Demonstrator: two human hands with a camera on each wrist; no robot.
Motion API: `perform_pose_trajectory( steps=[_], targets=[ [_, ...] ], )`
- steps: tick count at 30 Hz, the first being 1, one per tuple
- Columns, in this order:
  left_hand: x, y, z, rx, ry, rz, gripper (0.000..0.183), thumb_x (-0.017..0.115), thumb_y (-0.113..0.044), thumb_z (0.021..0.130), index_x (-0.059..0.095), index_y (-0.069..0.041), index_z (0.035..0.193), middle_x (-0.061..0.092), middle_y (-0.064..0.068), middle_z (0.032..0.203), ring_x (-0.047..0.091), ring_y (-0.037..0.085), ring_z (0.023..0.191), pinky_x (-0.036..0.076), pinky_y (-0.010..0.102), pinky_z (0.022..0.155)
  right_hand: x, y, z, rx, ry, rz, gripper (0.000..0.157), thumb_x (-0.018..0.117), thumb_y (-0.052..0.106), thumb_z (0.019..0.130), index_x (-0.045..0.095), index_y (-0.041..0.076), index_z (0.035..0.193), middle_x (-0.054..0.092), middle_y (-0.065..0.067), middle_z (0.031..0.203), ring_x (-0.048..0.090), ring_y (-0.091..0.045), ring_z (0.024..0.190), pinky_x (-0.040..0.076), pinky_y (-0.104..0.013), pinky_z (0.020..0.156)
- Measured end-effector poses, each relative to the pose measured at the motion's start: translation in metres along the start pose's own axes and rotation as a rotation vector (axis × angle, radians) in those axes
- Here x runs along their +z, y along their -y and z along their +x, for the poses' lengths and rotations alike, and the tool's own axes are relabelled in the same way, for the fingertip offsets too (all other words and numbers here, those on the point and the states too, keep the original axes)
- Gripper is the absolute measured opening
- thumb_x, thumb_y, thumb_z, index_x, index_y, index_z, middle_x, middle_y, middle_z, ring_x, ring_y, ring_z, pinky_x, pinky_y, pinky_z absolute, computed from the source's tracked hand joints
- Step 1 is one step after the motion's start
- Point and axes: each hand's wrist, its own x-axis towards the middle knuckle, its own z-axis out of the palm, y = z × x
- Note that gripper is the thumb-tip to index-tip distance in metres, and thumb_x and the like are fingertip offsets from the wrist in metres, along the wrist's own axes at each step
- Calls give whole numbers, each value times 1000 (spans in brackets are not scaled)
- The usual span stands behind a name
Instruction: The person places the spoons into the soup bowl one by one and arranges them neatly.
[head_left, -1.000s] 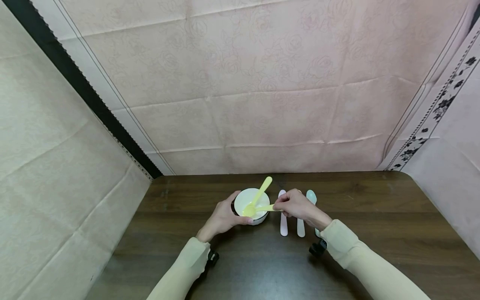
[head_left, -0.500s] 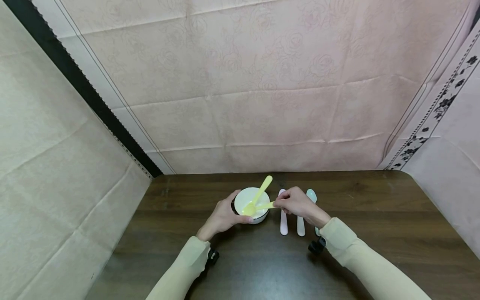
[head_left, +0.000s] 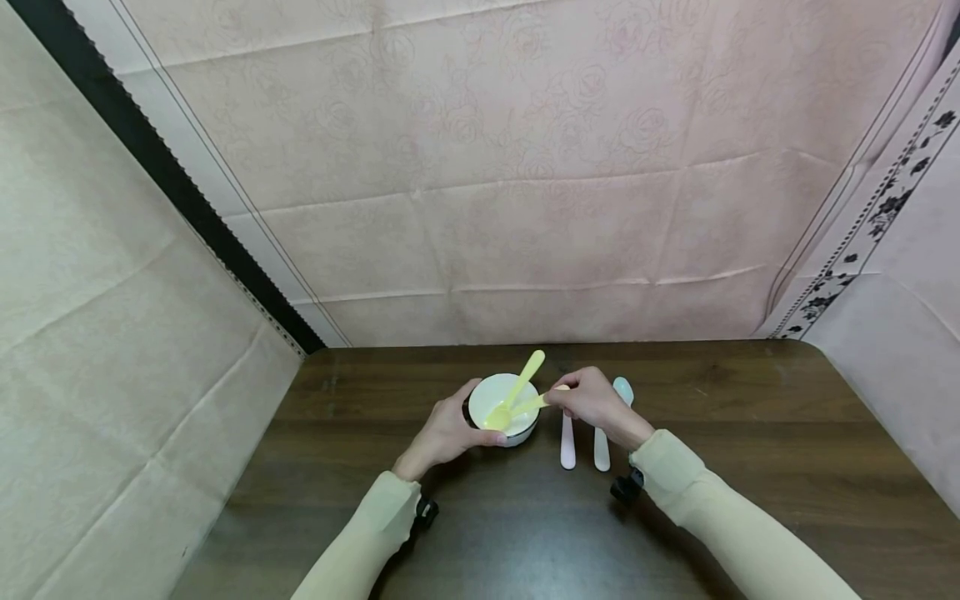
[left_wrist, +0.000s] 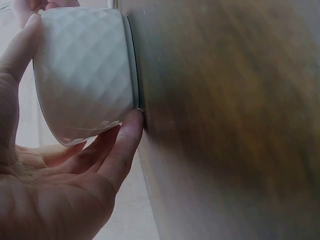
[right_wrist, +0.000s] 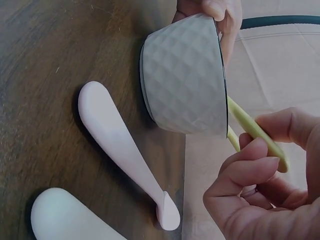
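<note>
A white bowl (head_left: 489,390) with a dark rim and diamond-patterned sides stands on the table. My left hand (head_left: 447,432) grips it from the left, thumb at the near side; the left wrist view shows fingers low against the bowl's wall (left_wrist: 85,65). With thumb and fingertips, my right hand (head_left: 592,404) pinches the handle of a yellow-green spoon (right_wrist: 252,131), whose other end reaches into the bowl. A second yellow-green spoon (head_left: 532,367) leans in the bowl, its handle over the far rim and its scoop at the near inside.
Right of the bowl, a pale pink spoon (head_left: 567,446) and a whitish one (head_left: 602,450) lie on the brown wooden table (head_left: 517,533). A light turquoise spoon (head_left: 622,388) lies partly hidden under the right forearm. A cloth-covered wall (head_left: 525,233) rises behind the table's far edge.
My right hand has risen slightly in the head view, and the handle of the pinched spoon now tilts higher. The left hand and bowl hold their place.
</note>
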Motion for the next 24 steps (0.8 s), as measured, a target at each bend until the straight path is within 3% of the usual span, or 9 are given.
perform_pose_trajectory(
  steps=[15,24],
  targets=[
    [1,2,1,21,4,-21,103,101,-44,76,49,-21,161,65,6,152,62,28,135,49,55,117,1,2,13,12,-35,-2,19,76,20,94,81,2,93,61,4,65,54,-11,67,41,-24,61],
    [1,2,1,-1,-1,-11,109,101,-45,76,45,-18,165,62,9,156,61,29,138,48,55,119,3,1,23,37,-56,49,19,77,20,93,80,1,92,66,0,70,57,-10,69,50,-27,67]
  ],
)
